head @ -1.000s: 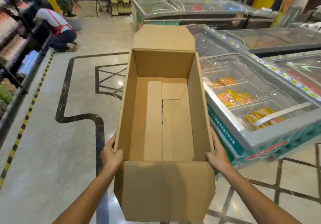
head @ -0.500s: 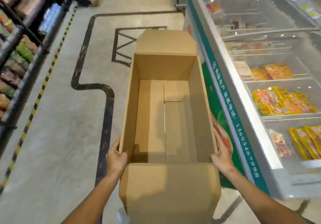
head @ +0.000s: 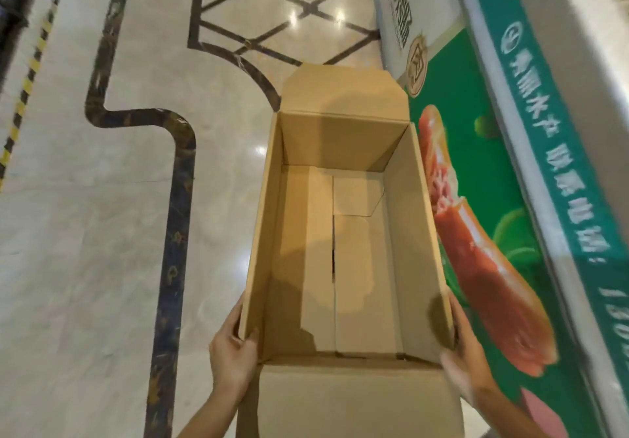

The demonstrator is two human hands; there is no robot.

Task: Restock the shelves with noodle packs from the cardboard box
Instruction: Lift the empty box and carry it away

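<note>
Hands hold the box (head: 343,233) at its near end, one on each long wall. The left hand (head: 231,352) grips the near left corner: its thumb hooks over the rim into the box and its fingers lie up the outside of the wall. The right hand (head: 459,352) is motion-blurred; its fingers press flat along the outside of the right wall near the near corner, and whether the thumb hooks the rim cannot be told.

Inside the box only its bare folded bottom flaps show, with a narrow seam running down the middle. Its far flap stands open and tilts away, and its near flap hangs toward the person, between the two forearms.

Just right of the box, very close to its right wall, stands the freezer (head: 510,165), its side panel green with a picture of food and a teal band of white lettering above. Left of and beyond the box spreads the polished floor (head: 85,233), pale stone with dark inlaid lines. Far left of the box, a yellow-and-black striped strip (head: 32,63) runs along the floor.
</note>
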